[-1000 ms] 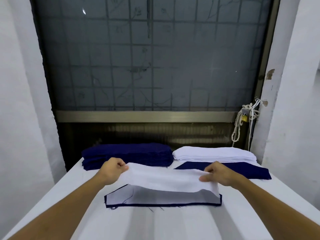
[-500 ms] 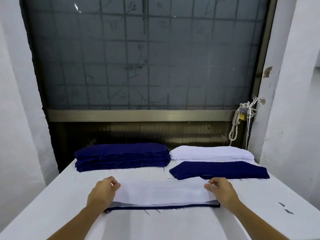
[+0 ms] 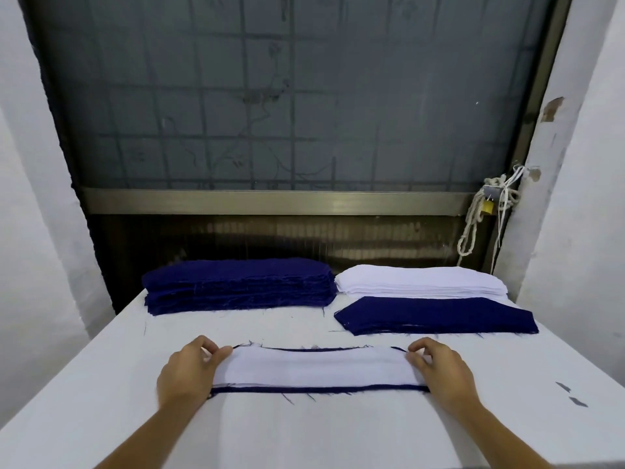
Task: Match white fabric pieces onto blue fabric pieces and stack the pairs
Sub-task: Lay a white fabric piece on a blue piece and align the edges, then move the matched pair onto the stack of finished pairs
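**Q:** Where is the white fabric piece (image 3: 314, 367)?

**A:** It lies flat on a blue fabric piece (image 3: 318, 388) near the front middle of the table (image 3: 304, 431). The blue shows only as a narrow strip along the near edge and a thin line along the far edge.

**Q:** What is the state of the left hand (image 3: 189, 374)?

**A:** It sits on the left end of the pair. Its fingers are curled, and the thumb and forefinger pinch the far left corner of the white fabric piece.

**Q:** And the right hand (image 3: 443, 370)?

**A:** It mirrors the left, on the right end. Its fingers are curled and their tips pinch the far right corner of the white fabric piece. The heel of the hand covers the near right corner.

**Q:** Where is the remaining stock?

**A:** The blue stack (image 3: 236, 286) is at the far left and the white stack (image 3: 419, 282) at the far right, just beside each other. A single dark blue layer (image 3: 436, 314) lies flat just on the near side of the white stack. What lies under it cannot be told.

**Q:** Are there other items?

**A:** Two small dark scraps (image 3: 571, 394) lie near the right edge of the table. A rope with a brass padlock (image 3: 487, 206) hangs at the window frame, far right.
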Demonstrator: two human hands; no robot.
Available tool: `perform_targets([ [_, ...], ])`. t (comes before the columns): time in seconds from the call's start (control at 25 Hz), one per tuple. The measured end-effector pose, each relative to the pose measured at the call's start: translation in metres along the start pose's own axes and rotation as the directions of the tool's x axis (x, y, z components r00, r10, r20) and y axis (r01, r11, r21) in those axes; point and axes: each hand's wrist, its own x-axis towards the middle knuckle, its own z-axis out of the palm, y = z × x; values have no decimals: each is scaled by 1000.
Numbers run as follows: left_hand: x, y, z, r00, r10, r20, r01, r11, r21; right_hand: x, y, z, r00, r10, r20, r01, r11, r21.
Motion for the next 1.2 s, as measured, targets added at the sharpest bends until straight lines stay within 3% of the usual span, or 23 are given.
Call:
perform_targets([
  [0.48, 0, -9, 5, 995, 37, -92, -55, 978, -201, -3, 1, 2, 987, -126, -96, 113, 985, -130],
  [0.76, 3, -5, 0, 990, -27, -140, -15, 959, -284, 0, -8, 4, 963, -222, -154, 176, 947, -267],
  [1.04, 71, 22, -31, 986, 139, -94, -161, 942, -293, 58, -72, 12, 951, -279, -132, 255, 952, -170],
  [1.2, 119, 37, -40, 987, 157, -35, -161, 961, -227, 95, -120, 30, 943, -323, -83, 305, 936, -173],
])
